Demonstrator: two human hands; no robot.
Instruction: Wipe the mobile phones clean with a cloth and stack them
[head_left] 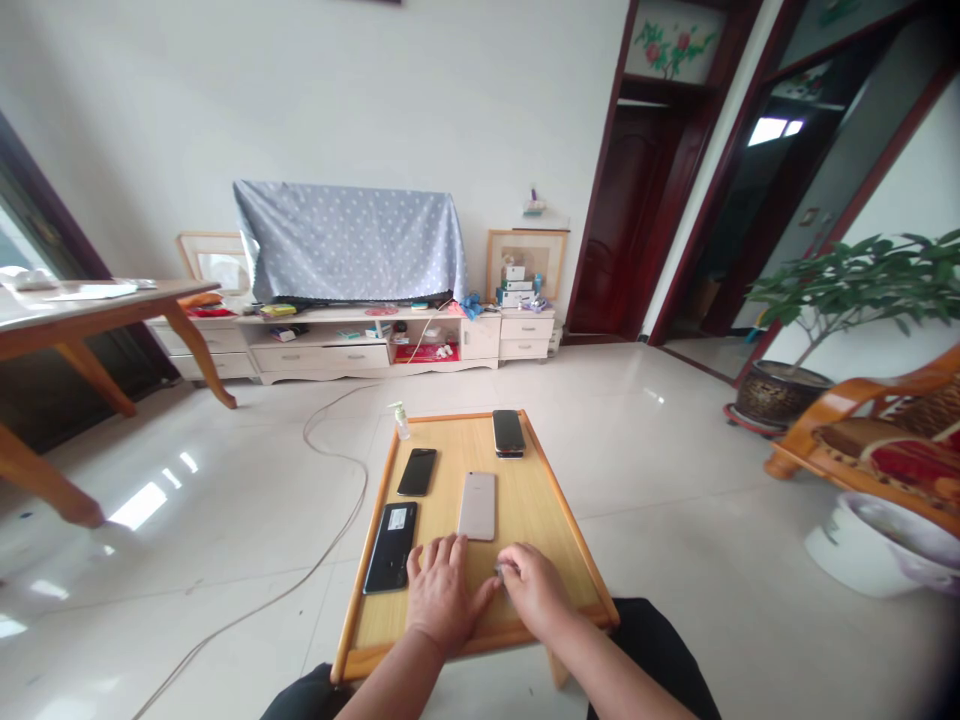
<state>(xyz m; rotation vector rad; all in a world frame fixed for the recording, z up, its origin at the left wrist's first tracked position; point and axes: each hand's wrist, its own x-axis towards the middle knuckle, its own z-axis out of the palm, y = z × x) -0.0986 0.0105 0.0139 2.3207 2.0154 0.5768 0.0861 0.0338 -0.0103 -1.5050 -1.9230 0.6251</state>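
A pale gold smartphone (478,506) lies face down in the middle of a small wooden table (450,437). Just below its lower edge, my left hand (442,590) rests palm down with fingers stretched out. My right hand (531,588) is closed in a pinch to the right of it, around something small and greyish that I cannot make out. Left of my left hand lies a black phone (390,550) with a white label. Beyond that is a smaller black smartphone (417,472). Stacked phones (508,431) lie at the far right corner.
A clear pump bottle (402,422) stands at the table's far left corner. A cable (330,545) runs over the tiled floor on the left. To the right are a white bucket (862,550), a wooden armchair (832,410) and a potted plant (784,390). A low cabinet (322,357) lines the wall.
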